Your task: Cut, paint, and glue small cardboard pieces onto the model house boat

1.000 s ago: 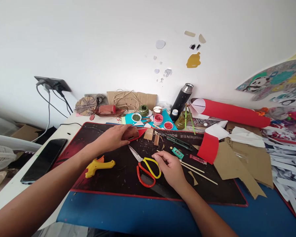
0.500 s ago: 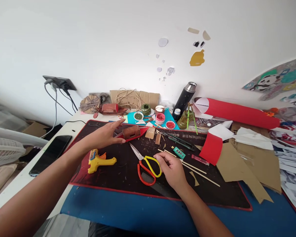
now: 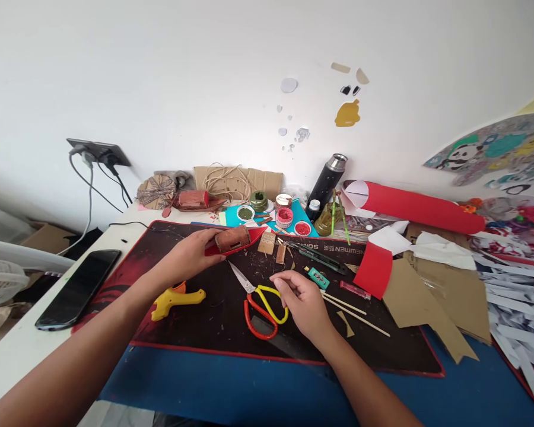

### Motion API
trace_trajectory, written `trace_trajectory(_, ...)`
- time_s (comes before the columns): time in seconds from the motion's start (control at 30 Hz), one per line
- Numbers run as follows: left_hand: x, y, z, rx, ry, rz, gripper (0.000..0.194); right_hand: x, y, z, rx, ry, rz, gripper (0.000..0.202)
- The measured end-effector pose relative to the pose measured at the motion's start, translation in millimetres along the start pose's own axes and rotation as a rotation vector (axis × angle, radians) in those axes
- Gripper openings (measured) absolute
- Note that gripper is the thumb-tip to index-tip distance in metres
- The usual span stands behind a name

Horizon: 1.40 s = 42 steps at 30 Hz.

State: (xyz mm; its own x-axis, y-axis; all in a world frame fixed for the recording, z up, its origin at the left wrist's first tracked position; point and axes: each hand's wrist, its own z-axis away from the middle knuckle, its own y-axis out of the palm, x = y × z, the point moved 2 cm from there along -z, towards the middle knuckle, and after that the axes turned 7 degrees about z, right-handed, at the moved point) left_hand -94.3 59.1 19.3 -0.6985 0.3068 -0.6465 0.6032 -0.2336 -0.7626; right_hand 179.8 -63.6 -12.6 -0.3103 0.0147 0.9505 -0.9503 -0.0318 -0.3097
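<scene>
The left hand [image 3: 196,254], partly closed, grips a small red boat with a brown, barrel-shaped cabin [image 3: 234,240] over the black, red-edged mat [image 3: 204,329], hiding its left end. The right hand [image 3: 301,296] curls loosely beside yellow-and-red-handled metal scissors [image 3: 250,288]; whether it holds anything is unclear.

Scissors [image 3: 250,289] on mat [image 3: 196,332]; boat [image 3: 232,239] behind; glue gun [image 3: 178,299] left; sticks [image 3: 356,315] right.
</scene>
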Motion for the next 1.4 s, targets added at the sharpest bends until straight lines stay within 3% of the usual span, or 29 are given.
trace_trajectory(0.07,-7,-2.7,4,-0.013,0.023,0.09,0.049,-1,0,-4,0.01,0.016,-0.049,0.034)
trace_trajectory(0.23,-28,1.7,17,0.109,0.055,0.297,0.057,-1,4,-16,0.059,0.035,-0.287,0.058)
trace_trajectory(0.4,-43,5.7,24,0.258,0.084,0.301,0.057,-3,0,-22,0.095,0.063,-0.404,0.067)
trace_trajectory(0.57,-52,9.4,26,0.328,0.116,0.287,0.054,-11,-4,-18,0.086,0.142,-0.438,0.077)
trace_trajectory(0.7,-50,12.3,23,0.262,0.079,0.44,0.069,-16,-5,-18,0.015,0.176,-0.414,0.075)
trace_trajectory(0.83,-39,18.0,23,0.184,-0.053,0.824,0.085,-18,-9,-19,-0.069,0.161,-0.434,0.075)
trace_trajectory(1.03,-46,42.4,32,0.138,-0.37,1.345,0.065,-17,-9,-17,-0.081,0.137,-0.436,0.076)
trace_trajectory(1.27,-58,57.6,27,-0.042,-0.478,1.481,0.062,-16,-10,-15,-0.068,0.114,-0.407,0.074)
trace_trajectory(1.4,-61,57.8,27,-0.072,-0.491,1.483,0.065,-17,-11,-14,-0.062,0.116,-0.401,0.075)
